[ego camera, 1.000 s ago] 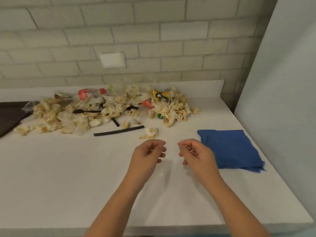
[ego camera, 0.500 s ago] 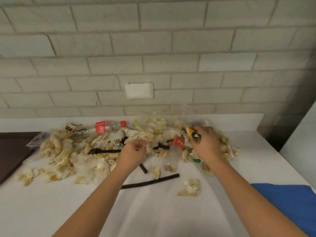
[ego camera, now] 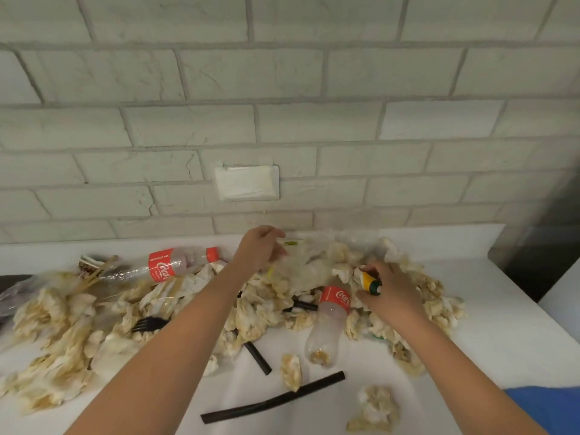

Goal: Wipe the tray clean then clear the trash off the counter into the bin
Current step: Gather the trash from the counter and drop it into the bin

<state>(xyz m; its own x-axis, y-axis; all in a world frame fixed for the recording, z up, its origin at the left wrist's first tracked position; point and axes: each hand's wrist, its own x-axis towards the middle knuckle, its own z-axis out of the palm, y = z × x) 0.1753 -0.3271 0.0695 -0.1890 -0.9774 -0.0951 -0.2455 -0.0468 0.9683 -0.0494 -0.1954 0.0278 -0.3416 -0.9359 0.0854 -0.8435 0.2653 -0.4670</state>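
A heap of trash, mostly crumpled stained paper napkins, sprawls across the back half of the white bench, reaching from the left edge of view almost to the right end. In it lie a clear bottle with a red label on its side near the wall, a second, capless bottle pointing towards the viewer, a black plastic fork, some clear plastic film and wooden sticks at the far left. Loose in front of the heap are two black strips and a few stray napkin wads. The left hand reaches over the heap, its grip loosely curled on the plastic film, though whether it has closed on it I cannot tell. The right hand presses on the right side of the heap, fingers around a small yellow and green object. A blue cloth shows at the lower right corner. A dark surface edges in at far left; whether it is the tray is unclear. Behind the bench rises a pale painted brick wall bearing a blank white plate.
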